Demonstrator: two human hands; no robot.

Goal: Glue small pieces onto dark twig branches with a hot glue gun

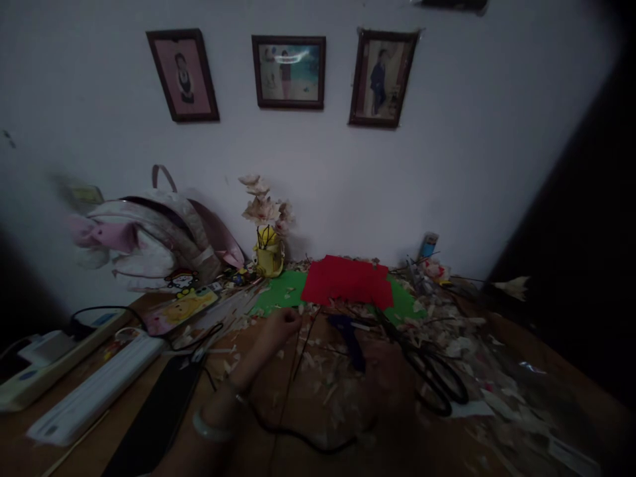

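A person's left hand closes in a tight pinch at the top of thin dark wires, which run down across the table, the grip apparently keeping them raised off the litter below. A pale bangle circles that wrist. The right hand sits in deep shadow beside a strip of dark blue material and just short of black-handled scissors; the dimness hides whether it has hold of anything. Sheets of red paper lie over green paper directly ahead of the hands, placed within easy reach. Pale paper scraps spread across the wood around the scissors and crowd the working area, while a black cable loops close to the person's forearm. Paper flowers rise from a yellow holder against the wall, near a pale backpack. A blue-labelled can stands at the far right. Two white power strips and a black tablet-like slab occupy the left side. Three framed photographs hang above.
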